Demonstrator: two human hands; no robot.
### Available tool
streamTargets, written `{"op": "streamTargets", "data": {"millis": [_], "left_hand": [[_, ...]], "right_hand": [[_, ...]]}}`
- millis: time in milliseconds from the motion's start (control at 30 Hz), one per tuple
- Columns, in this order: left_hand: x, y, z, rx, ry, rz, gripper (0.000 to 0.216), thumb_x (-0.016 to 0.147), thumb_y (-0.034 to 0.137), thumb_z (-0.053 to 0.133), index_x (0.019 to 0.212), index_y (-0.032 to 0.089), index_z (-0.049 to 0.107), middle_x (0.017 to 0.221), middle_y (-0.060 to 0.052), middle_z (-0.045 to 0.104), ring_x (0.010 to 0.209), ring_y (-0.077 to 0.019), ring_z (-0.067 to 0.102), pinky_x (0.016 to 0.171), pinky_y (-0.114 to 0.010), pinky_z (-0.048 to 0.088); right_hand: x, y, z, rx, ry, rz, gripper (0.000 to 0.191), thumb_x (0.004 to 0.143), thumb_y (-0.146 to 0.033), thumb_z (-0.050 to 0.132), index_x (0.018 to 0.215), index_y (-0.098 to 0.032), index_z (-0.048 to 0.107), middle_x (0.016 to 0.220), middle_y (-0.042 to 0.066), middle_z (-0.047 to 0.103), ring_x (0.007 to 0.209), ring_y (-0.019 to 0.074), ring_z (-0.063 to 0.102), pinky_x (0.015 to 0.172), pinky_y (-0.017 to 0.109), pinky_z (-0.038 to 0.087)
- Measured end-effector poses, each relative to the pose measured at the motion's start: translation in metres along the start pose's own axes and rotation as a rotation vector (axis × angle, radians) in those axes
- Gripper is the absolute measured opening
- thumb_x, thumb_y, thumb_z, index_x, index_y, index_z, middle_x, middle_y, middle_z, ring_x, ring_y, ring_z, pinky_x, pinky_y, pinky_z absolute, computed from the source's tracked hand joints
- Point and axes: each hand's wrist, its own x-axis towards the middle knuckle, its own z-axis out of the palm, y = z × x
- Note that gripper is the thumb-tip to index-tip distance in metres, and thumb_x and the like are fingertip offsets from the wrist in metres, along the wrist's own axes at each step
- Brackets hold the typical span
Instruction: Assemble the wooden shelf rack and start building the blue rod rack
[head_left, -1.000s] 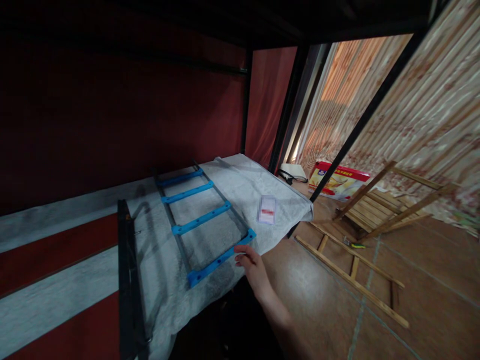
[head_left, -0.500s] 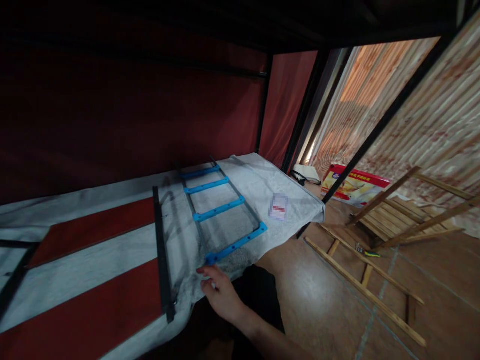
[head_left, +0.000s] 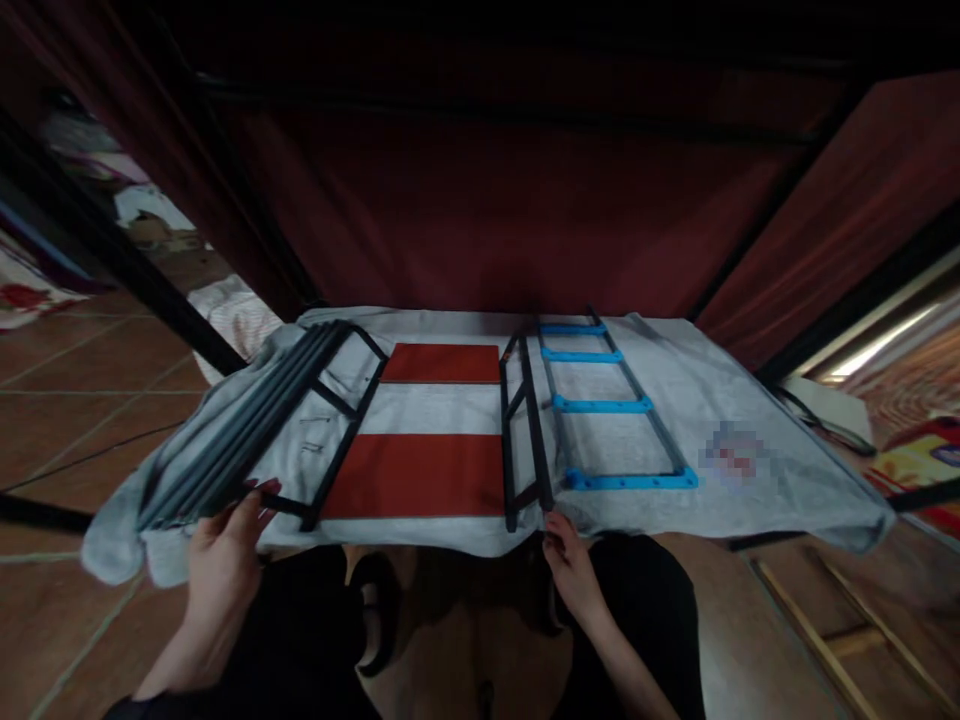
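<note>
My left hand (head_left: pixel 229 545) is closed round the front end of the left black metal frame (head_left: pixel 335 398), beside a bundle of dark grey tubes (head_left: pixel 251 425). My right hand (head_left: pixel 574 570) pinches the front lower corner of the right black metal frame (head_left: pixel 535 430). Between the two frames lie a smaller red-orange panel (head_left: pixel 442 363) and a larger red-orange panel (head_left: pixel 420 475). Right of them, a ladder-like rack with blue crosspieces (head_left: pixel 604 405) rests flat on the white cloth (head_left: pixel 420 420).
A blurred small packet (head_left: pixel 733 455) lies on the cloth at the right. Dark posts (head_left: pixel 862 310) and a maroon curtain (head_left: pixel 487 210) enclose the surface. A wooden ladder-like frame (head_left: pixel 855 640) is on the floor at right, near a red and yellow box (head_left: pixel 919 460).
The view has swung left. My left hand has come into view at the left frame. My right hand, open near the blue rack before, now grips the right black frame.
</note>
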Motion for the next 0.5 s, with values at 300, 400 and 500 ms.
{"op": "streamTargets", "data": {"millis": [300, 400, 500], "left_hand": [[0.001, -0.012, -0.007, -0.098, -0.072, -0.036, 0.053, 0.073, 0.051, 0.076, 0.113, 0.02, 0.063, 0.102, -0.006, 0.07, 0.105, -0.0258, 0.068, 0.089, -0.037, 0.054], [0.0, -0.015, -0.009, -0.012, -0.122, 0.015, 0.052, 0.076, 0.053, 0.074, 0.113, 0.017, 0.066, 0.104, -0.008, 0.072, 0.108, -0.0265, 0.067, 0.097, -0.041, 0.051], [-0.001, -0.017, -0.009, 0.084, -0.157, 0.071, 0.048, 0.078, 0.053, 0.072, 0.108, 0.016, 0.068, 0.104, -0.009, 0.074, 0.108, -0.0266, 0.066, 0.106, -0.044, 0.046]], "right_hand": [[-0.025, 0.002, 0.026, -0.046, 0.127, 0.021, 0.046, 0.085, -0.039, 0.059, 0.128, -0.023, 0.06, 0.128, 0.012, 0.064, 0.106, 0.0245, 0.067, 0.091, 0.041, 0.058], [-0.041, 0.006, 0.041, -0.071, 0.084, 0.041, 0.037, 0.085, -0.04, 0.06, 0.116, -0.021, 0.066, 0.117, 0.012, 0.069, 0.1, 0.0246, 0.07, 0.09, 0.041, 0.058], [-0.054, -0.004, 0.058, -0.134, -0.035, -0.01, 0.027, 0.087, -0.038, 0.058, 0.105, -0.022, 0.07, 0.107, 0.01, 0.072, 0.098, 0.0241, 0.071, 0.09, 0.039, 0.058]]}}
